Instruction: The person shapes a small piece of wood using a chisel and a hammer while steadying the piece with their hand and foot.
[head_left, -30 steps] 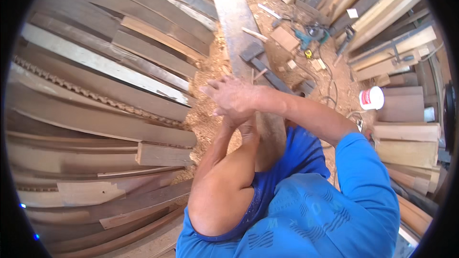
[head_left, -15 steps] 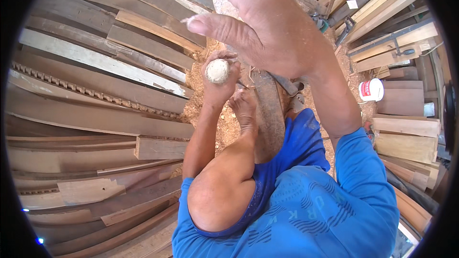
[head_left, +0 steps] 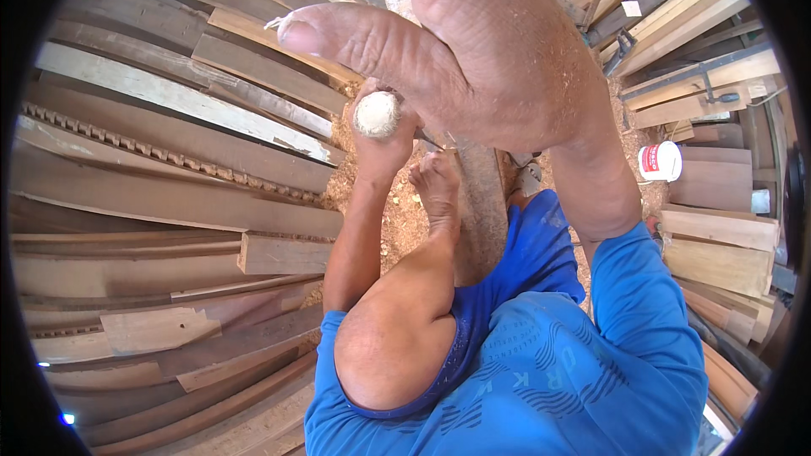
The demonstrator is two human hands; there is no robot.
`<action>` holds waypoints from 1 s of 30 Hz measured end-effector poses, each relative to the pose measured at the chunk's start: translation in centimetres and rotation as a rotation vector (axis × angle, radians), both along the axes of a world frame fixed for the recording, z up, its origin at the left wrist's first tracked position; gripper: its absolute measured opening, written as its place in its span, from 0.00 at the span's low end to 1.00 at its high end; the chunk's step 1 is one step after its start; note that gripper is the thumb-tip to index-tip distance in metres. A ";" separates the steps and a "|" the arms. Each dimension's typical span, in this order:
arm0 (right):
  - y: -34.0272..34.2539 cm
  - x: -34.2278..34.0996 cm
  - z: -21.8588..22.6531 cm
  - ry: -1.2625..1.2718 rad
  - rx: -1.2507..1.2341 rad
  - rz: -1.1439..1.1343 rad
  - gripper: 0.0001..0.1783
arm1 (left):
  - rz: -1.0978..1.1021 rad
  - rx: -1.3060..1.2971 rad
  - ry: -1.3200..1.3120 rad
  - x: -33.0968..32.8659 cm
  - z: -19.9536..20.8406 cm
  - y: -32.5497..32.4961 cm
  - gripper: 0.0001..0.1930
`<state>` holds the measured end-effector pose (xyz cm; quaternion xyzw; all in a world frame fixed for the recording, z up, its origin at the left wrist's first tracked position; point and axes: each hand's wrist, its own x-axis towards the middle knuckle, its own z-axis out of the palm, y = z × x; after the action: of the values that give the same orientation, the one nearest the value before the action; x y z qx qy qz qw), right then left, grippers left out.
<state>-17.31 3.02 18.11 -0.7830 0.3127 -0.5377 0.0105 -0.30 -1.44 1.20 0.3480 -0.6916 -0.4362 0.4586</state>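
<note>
My left hand (head_left: pixel 384 150) is wrapped round an upright chisel (head_left: pixel 377 115), whose round, pale, battered handle end faces up. Part of its thin metal shaft shows beside the hand, over a long wooden board (head_left: pixel 480 207); the cutting tip cannot be made out. Raised close in front of me, my right hand (head_left: pixel 498 63) has its thumb stretched out to the left, with a thin whitish strip at the thumb tip. Its other fingers run past the upper edge, and nothing shows in its grasp. My bare foot (head_left: pixel 436 190) rests beside the board, just below the left hand.
Stacked planks (head_left: pixel 169 177) fill the left side. More boards (head_left: pixel 718 262) lie at the right, near a white bucket (head_left: pixel 661 161) with a red label. A clamp (head_left: pixel 708 84) sits on timber at the upper right. Wood shavings (head_left: pixel 397 228) cover the ground.
My right hand has come nearer and looks larger, its thumb now further left and partly over the left hand. The left hand, with the chisel, has shifted slightly left.
</note>
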 end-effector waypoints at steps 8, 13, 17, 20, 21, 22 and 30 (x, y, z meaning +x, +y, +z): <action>-0.1 0.5 0.5 -0.063 -0.074 0.170 0.29 | 0.021 -0.021 -0.030 0.4 -0.2 0.2 0.07; -1.0 3.3 -1.5 0.070 0.057 0.033 0.31 | -0.025 0.080 -0.072 1.4 -3.4 -0.2 0.12; -2.2 7.7 -8.9 0.408 0.365 -0.161 0.38 | -0.066 0.068 -0.211 2.2 -3.9 1.3 0.17; -0.5 7.7 -5.0 0.303 0.385 0.035 0.36 | -0.192 0.109 -0.533 2.6 3.1 6.0 0.21; 0.2 7.5 -2.8 0.191 0.252 0.043 0.32 | -0.264 0.134 -0.694 2.4 7.6 8.6 0.22; 1.1 7.4 -0.7 0.131 0.142 0.027 0.32 | -0.364 0.161 -0.854 2.3 11.9 11.2 0.24; -2.9 9.0 -10.9 0.516 0.672 0.058 0.38 | -0.375 0.145 -0.745 2.2 7.6 10.4 0.29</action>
<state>-8.32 0.14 7.26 -0.8533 0.4409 -0.1918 0.2017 1.90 8.96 8.78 0.3816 -0.8289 -0.4040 0.0645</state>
